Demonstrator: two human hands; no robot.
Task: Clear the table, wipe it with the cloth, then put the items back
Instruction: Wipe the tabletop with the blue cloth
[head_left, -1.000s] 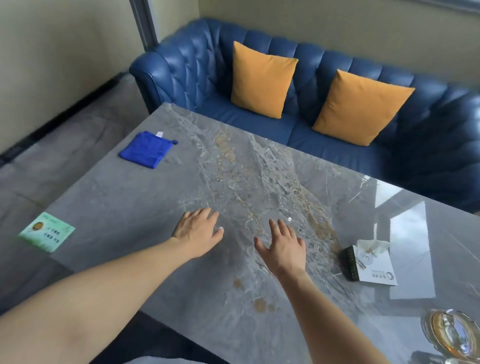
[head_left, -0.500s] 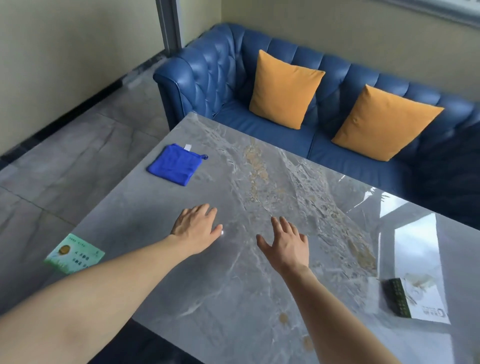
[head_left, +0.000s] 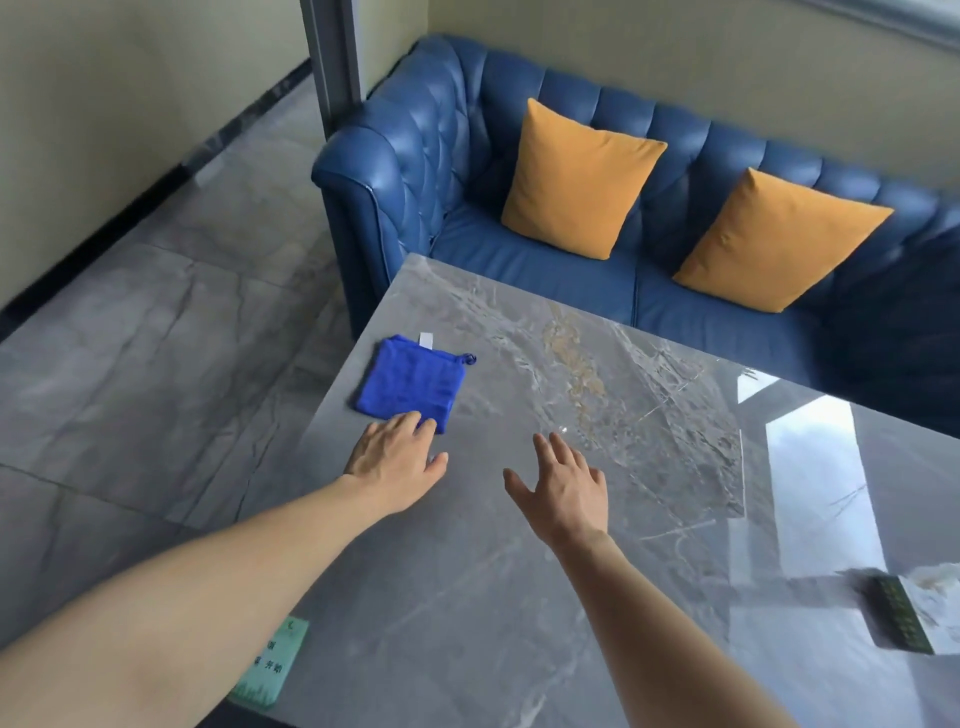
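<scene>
A folded blue cloth (head_left: 410, 382) with a white tag lies near the far left corner of the grey marble table (head_left: 597, 519). My left hand (head_left: 397, 460) reaches over the table with fingers straight, its fingertips at the cloth's near edge. My right hand (head_left: 563, 486) hovers over the tabletop to the right, fingers spread, holding nothing. A tissue box (head_left: 914, 613) with a dark green side sits at the table's right edge. A green card (head_left: 270, 662) lies at the near left edge, partly hidden by my left forearm.
A blue tufted sofa (head_left: 415, 171) with two orange cushions (head_left: 576, 176) stands just behind the table. Grey tiled floor (head_left: 145, 364) spreads to the left, up to a wall with a dark skirting board.
The view has turned left. My left hand moved forward to the blue cloth's near edge. My right hand advanced with it, still open. The tissue box now sits at the right margin.
</scene>
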